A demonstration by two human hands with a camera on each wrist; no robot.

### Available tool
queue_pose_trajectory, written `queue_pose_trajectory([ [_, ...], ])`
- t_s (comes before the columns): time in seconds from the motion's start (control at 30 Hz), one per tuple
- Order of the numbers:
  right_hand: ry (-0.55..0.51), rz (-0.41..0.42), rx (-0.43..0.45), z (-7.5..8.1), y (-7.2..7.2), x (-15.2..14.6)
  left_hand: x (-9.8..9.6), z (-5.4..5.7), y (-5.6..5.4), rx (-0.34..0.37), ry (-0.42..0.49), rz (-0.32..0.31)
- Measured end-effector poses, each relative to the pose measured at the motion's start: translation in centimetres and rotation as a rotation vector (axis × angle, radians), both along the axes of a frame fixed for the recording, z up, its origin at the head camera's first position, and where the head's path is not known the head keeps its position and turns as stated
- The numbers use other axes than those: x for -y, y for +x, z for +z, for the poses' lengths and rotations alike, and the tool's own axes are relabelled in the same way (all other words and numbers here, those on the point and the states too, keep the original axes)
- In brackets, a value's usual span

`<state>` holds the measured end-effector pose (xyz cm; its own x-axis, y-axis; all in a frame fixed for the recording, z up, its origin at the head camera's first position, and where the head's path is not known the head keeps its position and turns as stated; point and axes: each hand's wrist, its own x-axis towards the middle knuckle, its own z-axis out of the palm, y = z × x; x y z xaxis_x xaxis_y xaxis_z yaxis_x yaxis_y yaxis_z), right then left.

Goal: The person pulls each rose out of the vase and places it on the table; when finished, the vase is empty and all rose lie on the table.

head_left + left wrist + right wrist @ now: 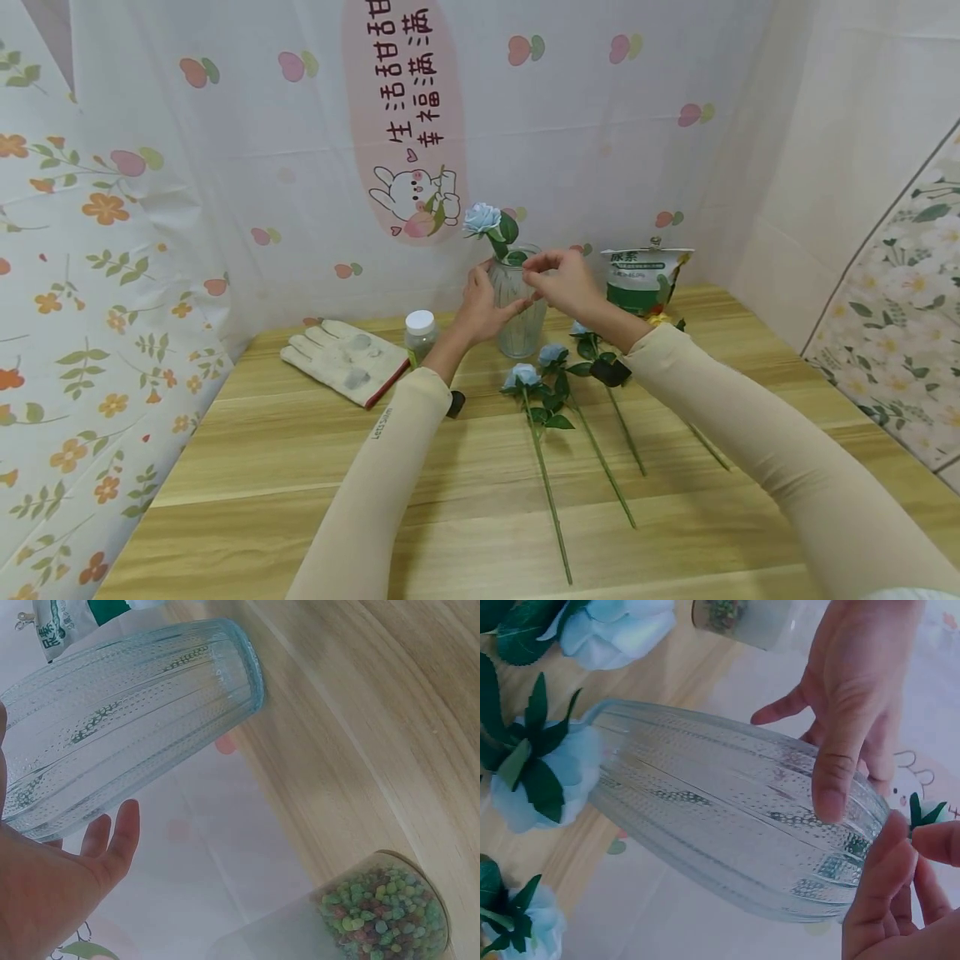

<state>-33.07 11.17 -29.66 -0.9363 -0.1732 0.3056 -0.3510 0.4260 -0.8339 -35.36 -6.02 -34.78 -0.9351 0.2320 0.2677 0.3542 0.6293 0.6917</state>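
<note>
A clear ribbed glass vase [520, 333] stands upright near the back of the table. My left hand [483, 308] grips its upper left side, thumb across the front, as the right wrist view also shows. At the rim, my right hand [566, 283] pinches what seems to be the stem of a light blue rose [482, 218]; the fingers hide the exact spot. The bloom rises above the rim and leans left, its green leaves [508, 227] around the vase mouth. In the right wrist view, the right thumb and fingers [891, 877] meet just beside the glass.
Several blue roses [522, 375] lie in front of the vase, stems toward me. A white-lidded jar [421, 333] of coloured granules and a white glove [345, 358] are at left. Behind my right forearm stands a green-and-white clipped bag [645, 279], near a yellow flower [658, 319].
</note>
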Motion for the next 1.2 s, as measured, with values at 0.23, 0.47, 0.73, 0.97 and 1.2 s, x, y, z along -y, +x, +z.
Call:
queue_pose_trajectory([
  [0.23,0.016,-0.034,0.015,0.6,-0.6,1.0,0.2,0.1,0.1,0.005,0.011,-0.007],
  [0.47,0.142,0.012,0.120,1.6,-0.9,2.2,0.2,-0.1,0.1,-0.021,0.016,-0.012],
  [0.73,0.286,0.055,0.143,2.5,-1.6,2.6,0.1,-0.2,0.0,-0.017,0.031,-0.010],
  [0.97,0.293,0.107,0.201,2.8,-2.3,2.7,0.1,-0.4,-0.1,-0.017,0.012,-0.012],
  [1.2,0.362,0.137,0.247,3.5,-2.3,3.0,0.3,-0.4,0.0,-0.005,0.024,-0.023],
])
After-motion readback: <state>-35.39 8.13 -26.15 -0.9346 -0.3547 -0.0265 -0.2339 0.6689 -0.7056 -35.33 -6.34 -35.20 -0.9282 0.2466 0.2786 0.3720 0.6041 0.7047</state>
